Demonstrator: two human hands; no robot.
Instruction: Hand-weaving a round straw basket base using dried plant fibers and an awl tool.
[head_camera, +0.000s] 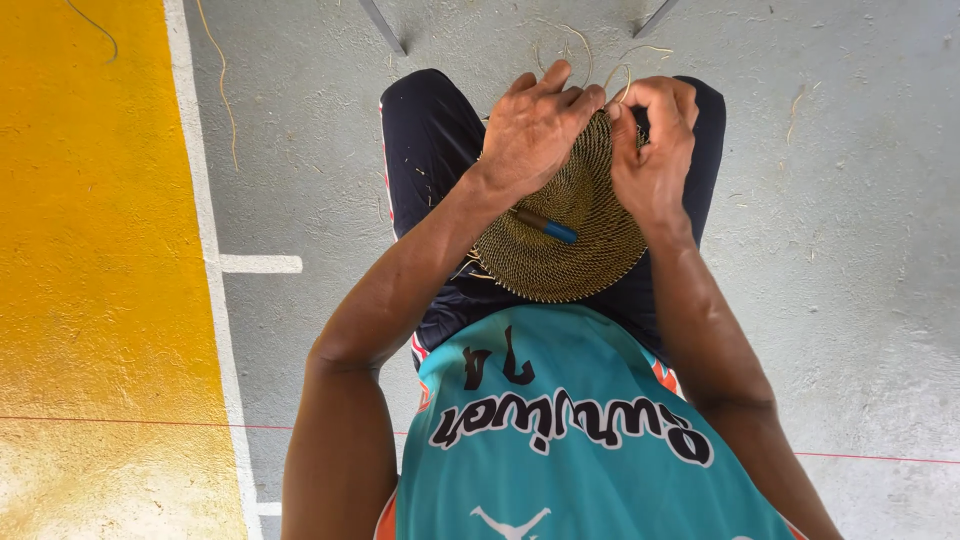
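From the head camera, your left hand (535, 125) lies over the far edge of the round woven disc (560, 240) on your lap, fingers curled onto its rim. Your right hand (655, 150) pinches a thin straw strand (617, 82) there. 1 blue-tipped tool (546, 225) rests on the disc.

The floor (860, 250) is gray and rough, with little bits of dry straw (800, 105) lying on it here and there. On one side there is a big yellow patch (90, 250) of paint, with a white line (200, 200) running along its edge and a short white stripe (262, 264) sticking out from it. Two thin gray metal legs (385, 28) show at the far edge, a thin red line (120, 421) crosses the floor, and soft daylight falls on everything.
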